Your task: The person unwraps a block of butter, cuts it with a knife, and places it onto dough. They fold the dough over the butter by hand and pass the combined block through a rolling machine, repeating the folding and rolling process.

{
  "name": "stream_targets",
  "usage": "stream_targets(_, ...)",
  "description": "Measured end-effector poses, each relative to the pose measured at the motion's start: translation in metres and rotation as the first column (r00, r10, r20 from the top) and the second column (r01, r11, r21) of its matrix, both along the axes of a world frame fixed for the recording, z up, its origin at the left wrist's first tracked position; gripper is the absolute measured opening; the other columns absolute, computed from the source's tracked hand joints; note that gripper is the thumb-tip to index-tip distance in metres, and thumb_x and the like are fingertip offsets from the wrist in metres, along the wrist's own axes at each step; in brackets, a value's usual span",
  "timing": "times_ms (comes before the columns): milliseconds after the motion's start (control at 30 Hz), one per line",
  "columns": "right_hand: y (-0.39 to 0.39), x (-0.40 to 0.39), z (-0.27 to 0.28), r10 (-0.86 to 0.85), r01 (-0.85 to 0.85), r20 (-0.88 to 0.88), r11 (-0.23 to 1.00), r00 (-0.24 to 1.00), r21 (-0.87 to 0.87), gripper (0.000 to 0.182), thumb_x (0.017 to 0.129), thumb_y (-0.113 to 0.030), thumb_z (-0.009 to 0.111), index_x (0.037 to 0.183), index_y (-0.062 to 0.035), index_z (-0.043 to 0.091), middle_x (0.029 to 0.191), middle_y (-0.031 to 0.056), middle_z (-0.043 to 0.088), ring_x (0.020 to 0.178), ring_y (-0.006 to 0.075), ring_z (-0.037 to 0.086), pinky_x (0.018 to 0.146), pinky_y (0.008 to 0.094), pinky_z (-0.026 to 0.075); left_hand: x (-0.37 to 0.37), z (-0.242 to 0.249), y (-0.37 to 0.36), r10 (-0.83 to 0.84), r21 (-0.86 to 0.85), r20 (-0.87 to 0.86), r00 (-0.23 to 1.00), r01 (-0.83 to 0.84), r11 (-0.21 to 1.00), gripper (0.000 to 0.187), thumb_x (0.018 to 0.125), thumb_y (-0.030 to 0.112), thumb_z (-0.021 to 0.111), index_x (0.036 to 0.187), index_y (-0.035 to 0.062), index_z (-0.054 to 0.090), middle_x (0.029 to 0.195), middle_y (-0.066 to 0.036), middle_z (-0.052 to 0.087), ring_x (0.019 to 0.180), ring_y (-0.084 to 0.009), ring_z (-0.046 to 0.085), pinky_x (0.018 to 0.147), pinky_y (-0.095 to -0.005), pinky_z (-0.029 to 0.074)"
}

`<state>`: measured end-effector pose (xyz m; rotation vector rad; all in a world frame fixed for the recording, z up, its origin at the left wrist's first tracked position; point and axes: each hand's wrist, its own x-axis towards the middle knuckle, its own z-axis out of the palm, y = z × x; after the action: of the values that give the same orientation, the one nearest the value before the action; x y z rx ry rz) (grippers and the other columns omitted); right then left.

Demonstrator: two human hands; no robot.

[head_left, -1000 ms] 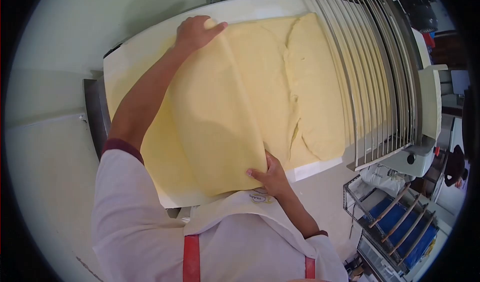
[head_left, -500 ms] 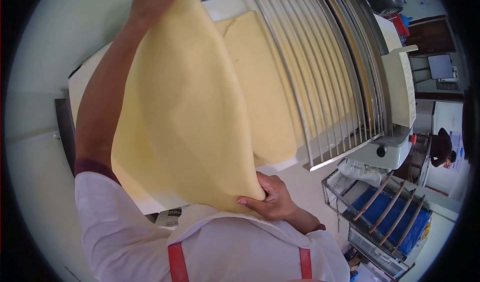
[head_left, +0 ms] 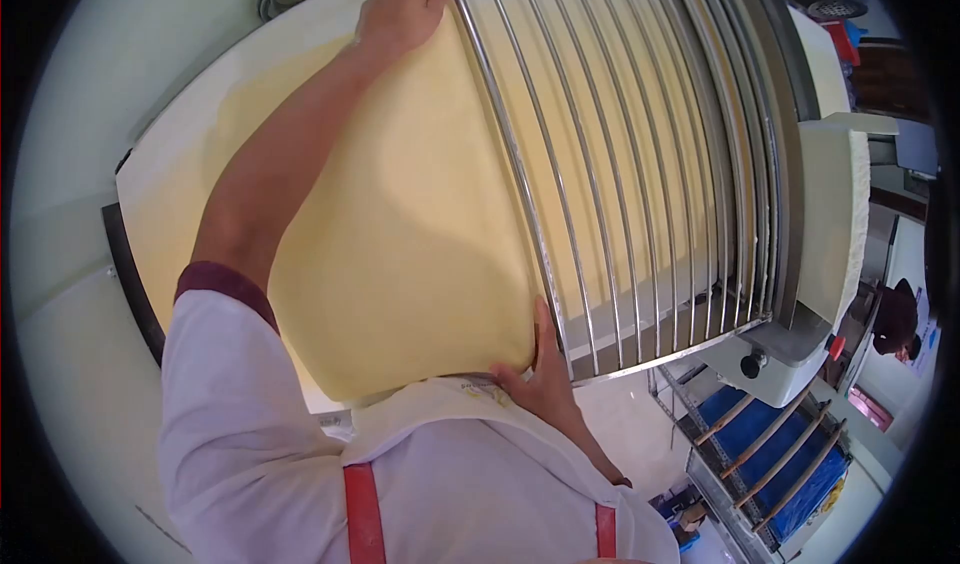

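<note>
A wide, pale yellow dough sheet (head_left: pixel 400 224) lies in layers on the white bed before me, its right edge running along the metal bar guard. At the far end, my left hand (head_left: pixel 400 14) is closed round the edge of the dough, fingertips close to the first bar. My right hand (head_left: pixel 548 379) is at the near right corner, touching the dough's edge. Its thumb and index finger are spread apart, while its other fingers are mostly hidden. More dough shows flat beneath the bars.
The bar guard (head_left: pixel 590 179) belongs to a dough sheeter (head_left: pixel 785 364) on the right. Beyond it stands a rack with blue sheeting (head_left: pixel 765 444) and several wooden rods. A person in a dark cap (head_left: pixel 893 319) is in the background. A wall borders the left side.
The raised dough flap has come down flat, covering the layer underneath up to the guard. My left hand moved right and down with it; my right hand spread its fingers at the corner.
</note>
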<state>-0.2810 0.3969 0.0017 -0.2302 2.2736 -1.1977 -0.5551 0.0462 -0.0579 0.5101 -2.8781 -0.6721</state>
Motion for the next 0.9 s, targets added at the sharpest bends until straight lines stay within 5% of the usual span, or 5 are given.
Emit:
stream_targets(233,0.027,0.001,0.022,0.496,-0.447,-0.047,0.818,0.867,0.362,0.054,0.079,-0.006,0.065,0.131,-0.0121,0.053,0.089,0.0145,0.055,0.074,0.0311,0.063,0.064,0.0411,0.053,0.023,0.005,0.013,-0.051,-0.134,-0.302,0.952,0.011,0.991,0.031,0.094,0.028,0.05,0.109,0.0009,0.051,0.101,-0.023,0.061,0.096,-0.0401,0.06,0.083,-0.0491,0.048)
stream_targets(367,0.056,0.001,0.028,0.461,-0.277,-0.277,0.814,0.843,0.511,0.032,0.08,-0.001,0.065,0.111,-0.0113,0.066,0.079,0.01,0.061,0.064,0.0267,0.062,0.059,0.0363,0.052,0.136,-0.005,0.034,-0.328,-0.445,-0.123,0.937,0.244,0.862,0.07,0.091,0.035,0.055,0.143,-0.0034,0.026,0.147,-0.023,0.031,0.135,-0.0377,0.032,0.108,-0.0494,0.03)
stream_targets(467,0.131,-0.027,0.071,0.007,0.237,-0.563,0.903,0.826,0.358,0.023,0.082,-0.002,0.065,0.104,-0.0046,0.066,0.101,0.0113,0.068,0.077,0.017,0.065,0.075,0.0316,0.051,0.27,0.016,0.081,-0.274,-0.167,0.12,0.954,0.291,0.942,0.081,0.092,0.04,0.05,0.147,-0.0071,0.013,0.154,-0.026,0.013,0.143,-0.041,0.011,0.113,-0.0541,0.015)
stream_targets(567,0.232,-0.076,0.112,0.118,0.578,-0.933,0.756,0.339,0.306,0.043,0.088,-0.023,0.066,0.125,-0.0033,0.057,0.125,0.0166,0.058,0.117,0.0315,0.055,0.098,0.0402,0.041,0.302,0.026,0.11,-0.14,-0.128,0.151,0.979,0.159,0.979,0.079,0.094,0.04,0.045,0.146,-0.0074,0.011,0.154,-0.025,0.011,0.144,-0.0374,0.01,0.116,-0.0487,0.011)
stream_targets(900,0.269,-0.081,0.067,0.458,0.836,-0.871,0.397,0.178,0.38,0.063,0.092,-0.051,0.051,0.14,-0.012,0.041,0.143,0.0151,0.041,0.129,0.0335,0.042,0.102,0.0467,0.033,0.311,0.02,0.117,-0.057,-0.165,0.082,0.995,0.07,0.984,0.075,0.095,0.039,0.042,0.148,-0.0043,0.011,0.155,-0.021,0.013,0.145,-0.0314,0.011,0.117,-0.0438,0.011)
